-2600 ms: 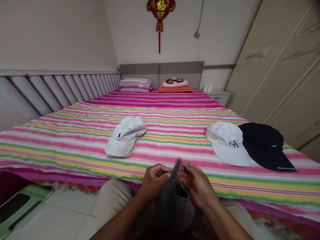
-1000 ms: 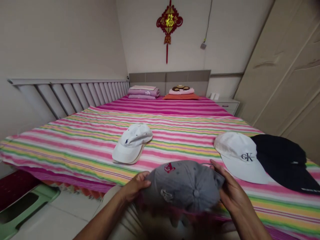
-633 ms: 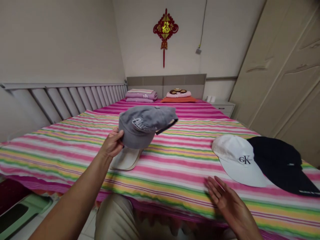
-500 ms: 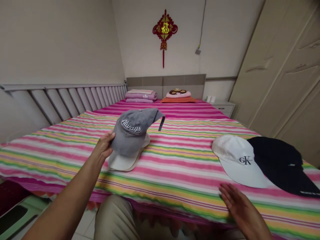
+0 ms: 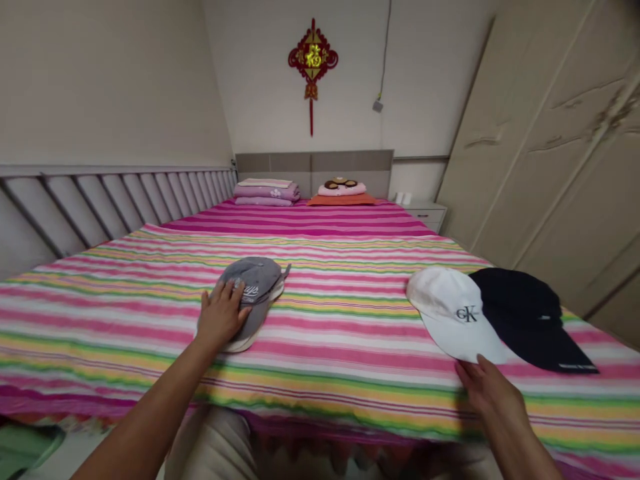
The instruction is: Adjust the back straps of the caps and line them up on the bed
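A grey baseball cap (image 5: 260, 275) with white lettering rests on a pale cap (image 5: 245, 344), whose brim edge shows beneath it. My left hand (image 5: 223, 312) lies over the grey cap's front and brim with its fingers spread. On the right, a white baseball cap (image 5: 443, 293) with dark "CK" letters sits beside a black cap (image 5: 525, 310) and partly overlaps it. My right hand (image 5: 493, 387) has the front edge of the white cap's brim between thumb and fingers; the fingers underneath are partly hidden.
The caps lie on a bed with a striped sheet (image 5: 340, 347). Folded purple bedding (image 5: 267, 193) and a pink and orange stack (image 5: 343, 192) are at the headboard (image 5: 350, 167). A radiator (image 5: 120, 200) runs along the left; a wardrobe (image 5: 540, 147) stands right.
The grey cap has come down onto the pale cap, and my left hand now lies flat over it. My right hand has moved up to the white cap's brim and closed on it.
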The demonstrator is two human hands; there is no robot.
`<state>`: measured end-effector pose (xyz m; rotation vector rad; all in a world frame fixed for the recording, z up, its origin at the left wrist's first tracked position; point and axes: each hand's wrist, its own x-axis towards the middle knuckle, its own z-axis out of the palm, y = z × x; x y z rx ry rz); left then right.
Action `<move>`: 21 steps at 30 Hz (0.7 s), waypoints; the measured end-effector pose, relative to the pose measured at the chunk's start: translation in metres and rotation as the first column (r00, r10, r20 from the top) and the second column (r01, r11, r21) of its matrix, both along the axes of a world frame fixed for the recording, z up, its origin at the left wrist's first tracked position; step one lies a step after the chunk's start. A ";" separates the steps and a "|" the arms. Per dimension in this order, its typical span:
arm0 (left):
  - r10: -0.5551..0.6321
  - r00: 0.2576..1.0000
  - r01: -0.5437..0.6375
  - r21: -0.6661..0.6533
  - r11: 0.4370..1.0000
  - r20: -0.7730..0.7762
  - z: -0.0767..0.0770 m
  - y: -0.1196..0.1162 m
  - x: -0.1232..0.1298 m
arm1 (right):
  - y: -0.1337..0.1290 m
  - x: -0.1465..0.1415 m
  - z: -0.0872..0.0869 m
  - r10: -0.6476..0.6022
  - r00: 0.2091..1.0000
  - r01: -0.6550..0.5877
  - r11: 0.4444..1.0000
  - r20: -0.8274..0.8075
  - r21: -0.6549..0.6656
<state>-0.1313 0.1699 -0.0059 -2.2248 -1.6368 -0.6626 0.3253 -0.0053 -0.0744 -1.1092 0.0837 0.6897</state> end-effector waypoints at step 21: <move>0.365 0.013 0.948 -0.127 0.291 0.931 -0.001 -0.087 0.139 | -0.024 -0.123 0.013 0.650 0.745 -0.562 0.734 -0.150 0.382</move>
